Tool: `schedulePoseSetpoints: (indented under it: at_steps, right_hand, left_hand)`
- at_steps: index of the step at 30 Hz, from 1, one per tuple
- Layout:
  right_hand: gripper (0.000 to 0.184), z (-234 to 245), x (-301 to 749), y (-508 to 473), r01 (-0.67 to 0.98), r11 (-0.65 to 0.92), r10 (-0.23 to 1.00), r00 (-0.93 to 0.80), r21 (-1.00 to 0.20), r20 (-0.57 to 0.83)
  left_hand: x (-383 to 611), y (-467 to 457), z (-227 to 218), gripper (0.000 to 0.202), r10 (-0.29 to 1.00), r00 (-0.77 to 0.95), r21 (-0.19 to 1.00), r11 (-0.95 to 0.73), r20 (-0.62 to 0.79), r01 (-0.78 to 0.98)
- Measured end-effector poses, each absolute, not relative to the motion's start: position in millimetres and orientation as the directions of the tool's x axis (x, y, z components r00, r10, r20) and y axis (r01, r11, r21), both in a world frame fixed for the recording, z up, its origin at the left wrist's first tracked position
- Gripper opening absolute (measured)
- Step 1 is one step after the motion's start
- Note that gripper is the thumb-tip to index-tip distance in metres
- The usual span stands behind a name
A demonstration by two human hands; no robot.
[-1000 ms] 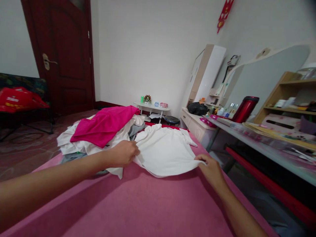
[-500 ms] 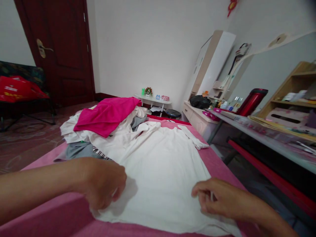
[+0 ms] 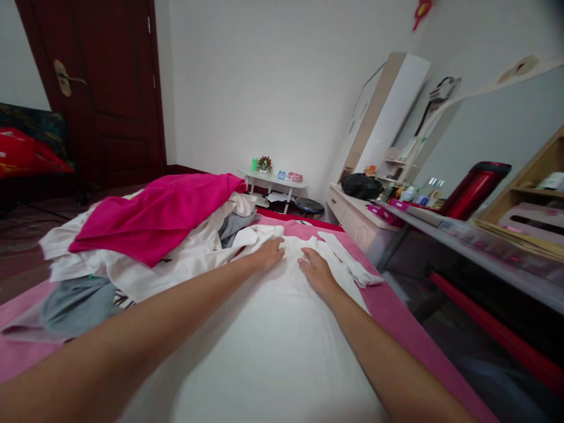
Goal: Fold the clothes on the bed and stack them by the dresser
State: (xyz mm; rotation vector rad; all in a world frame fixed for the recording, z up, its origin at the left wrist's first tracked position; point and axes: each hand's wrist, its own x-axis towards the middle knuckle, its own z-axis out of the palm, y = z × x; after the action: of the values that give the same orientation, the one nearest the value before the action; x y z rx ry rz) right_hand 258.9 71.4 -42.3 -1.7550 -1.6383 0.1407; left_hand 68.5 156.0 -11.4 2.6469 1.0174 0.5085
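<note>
A white long-sleeved shirt (image 3: 273, 341) lies spread out in front of me, its neck end pointing away and one sleeve lying out to the right. Both my arms stretch over it toward the neck end. My left hand (image 3: 268, 256) rests at the shirt's upper left, by the bunched left sleeve, with its fingers stretched forward. Close to the neckline, my right hand (image 3: 316, 270) lies over the upper right part, fingers apart and nothing in them. My forearms cover parts of the shirt's sides.
On the left is a heap of clothes with a bright pink garment (image 3: 158, 211) on top and a grey one (image 3: 79, 305) below. The pink bed cover (image 3: 408, 335) shows at the right. A desk with a red thermos (image 3: 476, 191) stands beyond it; a low white table (image 3: 273, 178) is at the back.
Both hands have moved away from the shirt's near hem to its far neck end and closer together. The view has shifted forward, and the hem is out of sight.
</note>
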Motion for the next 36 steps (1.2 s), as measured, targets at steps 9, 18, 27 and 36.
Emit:
schedulePoseSetpoints:
  at_steps: [9,18,27,36]
  right_hand:
    - [0.057,-58.0,375.2,96.3,0.913,-0.342,0.915,0.377,-0.224,0.143]
    - [0.045,-45.1,368.9,116.4,0.873,-0.471,0.778,0.48,-0.129,0.405]
    - [0.032,-40.3,379.8,150.5,0.764,-0.644,0.7,0.61,-0.04,0.371]
    - [0.021,-41.0,378.6,154.3,0.884,-0.467,0.668,0.371,-0.025,0.645]
  left_hand:
    - [91.4,225.1,-52.9,0.065,0.822,0.538,0.275,-0.569,0.186,0.775]
    - [92.7,218.6,-53.6,0.044,0.651,0.672,0.118,-0.743,0.351,0.658]
    - [120.2,236.3,-44.1,0.056,0.68,0.706,0.079,-0.729,0.198,0.68]
    - [117.5,230.0,-42.5,0.048,0.615,0.7,0.162,-0.782,0.363,0.603]
